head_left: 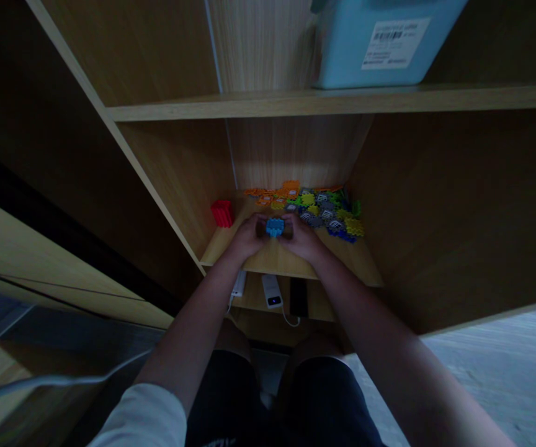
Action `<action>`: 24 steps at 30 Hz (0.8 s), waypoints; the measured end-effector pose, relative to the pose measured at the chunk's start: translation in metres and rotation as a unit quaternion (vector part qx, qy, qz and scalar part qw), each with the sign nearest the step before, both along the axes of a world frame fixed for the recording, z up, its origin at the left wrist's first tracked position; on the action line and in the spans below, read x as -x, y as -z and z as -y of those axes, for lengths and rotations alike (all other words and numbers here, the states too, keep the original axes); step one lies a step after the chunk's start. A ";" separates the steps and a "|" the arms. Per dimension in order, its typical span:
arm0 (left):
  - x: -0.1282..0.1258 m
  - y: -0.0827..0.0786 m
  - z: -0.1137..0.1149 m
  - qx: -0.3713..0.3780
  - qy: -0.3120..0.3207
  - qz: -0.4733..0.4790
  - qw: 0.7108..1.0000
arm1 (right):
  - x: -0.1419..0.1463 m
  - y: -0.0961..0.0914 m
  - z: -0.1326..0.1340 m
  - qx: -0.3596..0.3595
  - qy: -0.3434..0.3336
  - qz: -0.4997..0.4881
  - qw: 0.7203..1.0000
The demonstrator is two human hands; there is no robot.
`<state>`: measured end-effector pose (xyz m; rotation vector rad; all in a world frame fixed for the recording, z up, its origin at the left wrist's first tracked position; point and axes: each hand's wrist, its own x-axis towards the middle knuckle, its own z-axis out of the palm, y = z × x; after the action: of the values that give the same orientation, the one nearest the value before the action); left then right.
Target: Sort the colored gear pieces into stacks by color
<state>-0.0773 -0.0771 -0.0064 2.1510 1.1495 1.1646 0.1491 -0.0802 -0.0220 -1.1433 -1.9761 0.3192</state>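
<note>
A small light-blue toothed plastic building piece (pixel 275 227) is between my two hands, just above the middle shelf board (pixel 286 264). My left hand (pixel 249 234) grips its left side with bent fingers. From the right, my right hand (pixel 300 234) has its fingers closed on the other side. Behind and to the right of my hands lies a loose pile of toothed plastic pieces in orange, yellow, grey, green and blue (pixel 324 211). On the left of the same shelf stands a red block-shaped piece (pixel 223 213).
An upper shelf (pixel 268 107) carries a light-blue plastic bin (pixel 370 49) with a label. Below my hands, a lower shelf holds a white power bank (pixel 272 290) with a cable, another white device (pixel 239 284) and a black flat object (pixel 298 297). Cabinet side walls flank both sides.
</note>
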 end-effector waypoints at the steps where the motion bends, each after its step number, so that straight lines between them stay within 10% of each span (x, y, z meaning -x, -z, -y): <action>1: 0.000 -0.001 0.000 0.000 -0.003 -0.002 1.000 | 0.000 0.000 0.000 -0.001 0.000 0.001 1.000; 24: -0.002 -0.012 0.010 0.022 -0.033 -0.019 0.999 | 0.001 -0.001 0.002 0.001 0.010 0.010 1.000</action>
<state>-0.0753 -0.0874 0.0052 2.1248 1.2613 1.1192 0.1478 -0.0822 -0.0209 -1.1713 -1.9817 0.3001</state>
